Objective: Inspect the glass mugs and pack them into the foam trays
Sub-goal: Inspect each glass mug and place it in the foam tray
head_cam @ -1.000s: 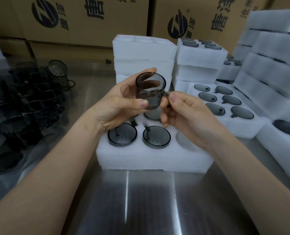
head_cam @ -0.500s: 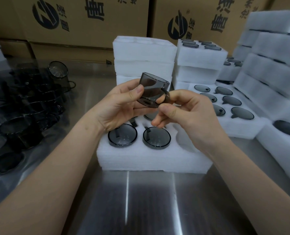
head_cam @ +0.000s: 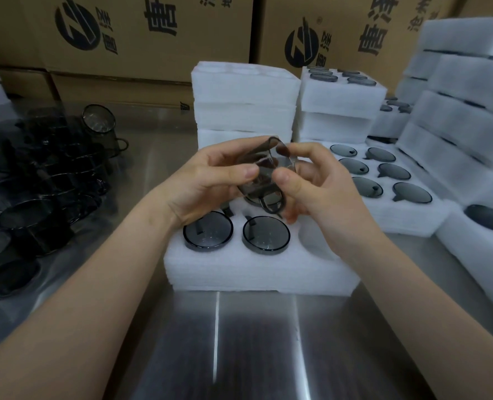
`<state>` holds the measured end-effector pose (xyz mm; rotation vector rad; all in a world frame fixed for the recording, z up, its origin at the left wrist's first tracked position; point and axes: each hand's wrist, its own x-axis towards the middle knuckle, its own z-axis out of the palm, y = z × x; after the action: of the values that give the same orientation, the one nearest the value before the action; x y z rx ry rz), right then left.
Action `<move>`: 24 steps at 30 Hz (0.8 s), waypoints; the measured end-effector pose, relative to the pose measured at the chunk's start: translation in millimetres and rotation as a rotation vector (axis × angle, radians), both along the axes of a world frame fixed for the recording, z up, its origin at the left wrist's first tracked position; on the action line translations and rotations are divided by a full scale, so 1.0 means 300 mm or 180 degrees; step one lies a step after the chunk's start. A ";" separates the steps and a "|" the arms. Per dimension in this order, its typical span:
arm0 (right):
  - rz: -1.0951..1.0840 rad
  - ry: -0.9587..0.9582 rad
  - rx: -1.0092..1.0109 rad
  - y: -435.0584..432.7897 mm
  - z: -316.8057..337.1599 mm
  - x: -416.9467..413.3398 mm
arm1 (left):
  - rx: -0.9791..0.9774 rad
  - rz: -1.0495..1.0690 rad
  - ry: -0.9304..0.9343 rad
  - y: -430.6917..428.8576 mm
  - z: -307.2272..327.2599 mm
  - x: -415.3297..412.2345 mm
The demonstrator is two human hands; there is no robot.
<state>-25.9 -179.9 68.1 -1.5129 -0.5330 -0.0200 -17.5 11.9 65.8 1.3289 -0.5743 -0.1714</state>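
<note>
Mug (head_cam: 264, 171): smoky grey glass, held in the air between both hands over the back of the near tray. It is tipped well over, with its handle hanging low on the person's side, and it looks a little blurred.
Left hand (head_cam: 210, 183): gripping the mug from the left, thumb across the near face and fingers curled round behind.
Right hand (head_cam: 323, 192): gripping the same mug from the right, thumb pressed on the near face just beside the other thumb and forefinger hooked over the top edge.
Near tray (head_cam: 254, 272): white foam block on the worktop, right under the hands.
Packed mugs (head_cam: 207, 230): two sit side by side in the front row, left and middle pockets, showing only round tops. The pocket to their right is bare foam. A third mug peeks out behind, mostly hidden by the hands.
Loose mugs (head_cam: 52, 183): a dark, crowded cluster on the worktop, well off to the left.
Full tray (head_cam: 384, 174): to the right of the near tray, with six mugs seated in two rows.
Tray stacks (head_cam: 242, 96): two piles behind the hands. The left one has open pockets on top and the right one is topped with mugs. More piles rise at the far right.
Boxes (head_cam: 153, 39): printed brown cartons along the back.
Worktop (head_cam: 239, 342): brushed steel, streaked with reflected light.
</note>
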 end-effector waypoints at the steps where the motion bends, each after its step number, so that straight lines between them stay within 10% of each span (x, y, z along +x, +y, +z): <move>1: -0.0119 -0.0010 -0.0040 0.006 -0.001 -0.003 | 0.0072 0.0023 -0.0040 -0.002 0.000 -0.002; 11: -0.0664 0.0247 -0.0088 0.013 0.005 0.008 | 0.0599 -0.0015 -0.0350 -0.020 0.001 -0.007; 24: 0.1020 0.0805 0.0693 -0.025 0.006 0.020 | -0.0241 -0.0144 -0.0068 -0.003 -0.002 -0.002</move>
<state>-19.9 -187.2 70.0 -1.1837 -0.5443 0.3473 -18.1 10.9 65.1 1.2464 -0.6234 -0.1710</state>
